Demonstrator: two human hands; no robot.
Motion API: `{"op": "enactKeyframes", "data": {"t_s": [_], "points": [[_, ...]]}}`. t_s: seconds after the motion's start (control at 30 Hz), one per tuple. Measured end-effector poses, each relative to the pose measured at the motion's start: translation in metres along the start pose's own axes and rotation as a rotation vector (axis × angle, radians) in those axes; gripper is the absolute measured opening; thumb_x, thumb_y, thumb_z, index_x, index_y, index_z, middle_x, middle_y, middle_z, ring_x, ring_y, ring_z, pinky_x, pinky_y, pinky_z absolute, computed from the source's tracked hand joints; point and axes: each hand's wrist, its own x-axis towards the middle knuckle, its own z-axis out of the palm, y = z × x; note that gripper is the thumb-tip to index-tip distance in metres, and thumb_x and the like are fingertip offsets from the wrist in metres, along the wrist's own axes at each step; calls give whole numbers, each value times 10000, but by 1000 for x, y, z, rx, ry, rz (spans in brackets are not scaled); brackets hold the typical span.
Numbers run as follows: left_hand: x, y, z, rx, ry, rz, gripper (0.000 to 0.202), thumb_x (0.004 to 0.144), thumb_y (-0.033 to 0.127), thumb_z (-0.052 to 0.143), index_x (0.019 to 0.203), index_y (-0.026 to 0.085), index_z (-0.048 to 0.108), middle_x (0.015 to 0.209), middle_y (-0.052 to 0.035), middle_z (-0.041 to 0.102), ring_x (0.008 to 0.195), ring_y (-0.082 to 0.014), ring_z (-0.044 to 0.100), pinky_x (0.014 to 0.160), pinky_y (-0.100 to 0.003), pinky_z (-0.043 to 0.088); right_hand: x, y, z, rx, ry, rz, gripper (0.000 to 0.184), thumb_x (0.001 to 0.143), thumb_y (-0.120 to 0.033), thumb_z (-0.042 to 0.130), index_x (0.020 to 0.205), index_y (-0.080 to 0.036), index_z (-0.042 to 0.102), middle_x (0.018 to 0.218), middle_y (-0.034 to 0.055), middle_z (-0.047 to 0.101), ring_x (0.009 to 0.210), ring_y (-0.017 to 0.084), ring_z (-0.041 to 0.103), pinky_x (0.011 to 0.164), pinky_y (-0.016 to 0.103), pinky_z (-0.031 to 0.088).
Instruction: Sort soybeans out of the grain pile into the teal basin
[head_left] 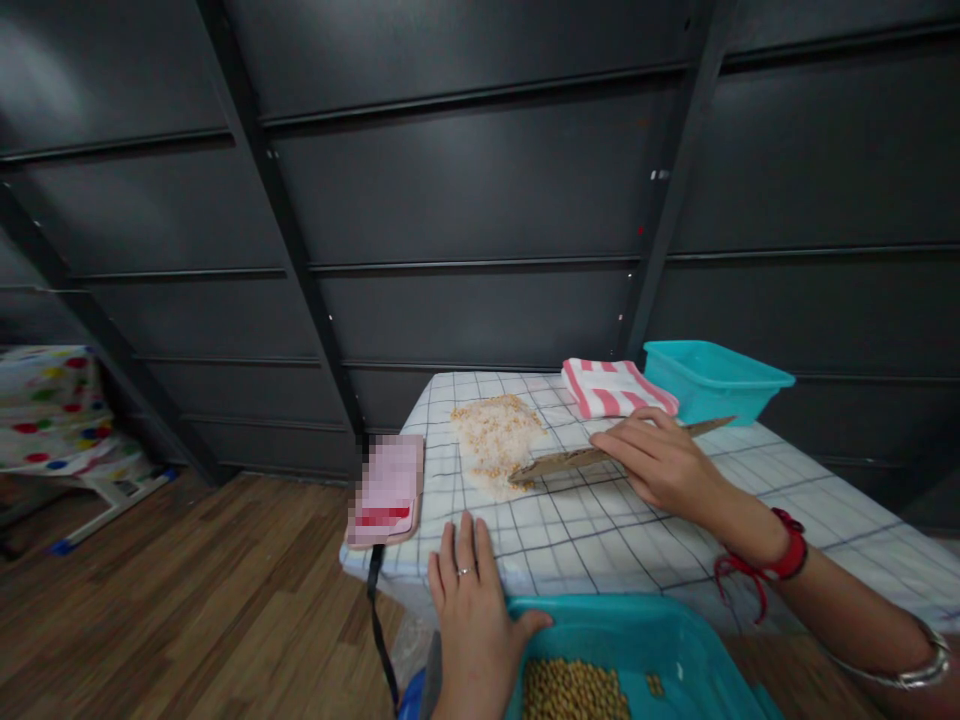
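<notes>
Grain pile sits toward the surface's far-left corner, beyond the splayed left hand; right hand clamps cardboard strip, long axis pointing into the grains.

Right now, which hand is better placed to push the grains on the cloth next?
The right hand, most likely: it grips the cardboard strip, whose end is at the edge of the grain pile. The left hand holds no tool; its fingertips stop short of the pile.

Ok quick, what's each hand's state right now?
Left hand: open, fingers extended, at the bin's rim.
Right hand: closed, holding the cardboard.
</notes>
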Motion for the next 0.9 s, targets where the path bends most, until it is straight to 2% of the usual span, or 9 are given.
{"op": "enactKeyframes", "data": {"t_s": [0.37,0.53,0.9], "points": [[-3,-1,5,0,19,-4,966,422,398,724,1229,85,295,1278,-171,388,1192,-342,265,952,-531,242,-3,0,-15,32,-8,-49,326,702,48,371,960,-122,474,743,69,593,707,158,514,702,352,399],[-4,-1,7,6,36,1,981,414,380,731,1235,89,279,1282,-164,382,1196,-337,250,958,-526,235,-4,-1,-19,40,-3,-46,325,715,35,364,967,-144,466,723,49,589,687,152,515,698,350,400],[-3,-3,6,-25,4,16,972,439,410,715,1244,89,274,1287,-172,376,1198,-343,252,952,-537,245,-9,-5,-28,108,-17,-41,379,690,44,361,1000,-149,465,769,56,590,719,153,522,712,361,392]]}}
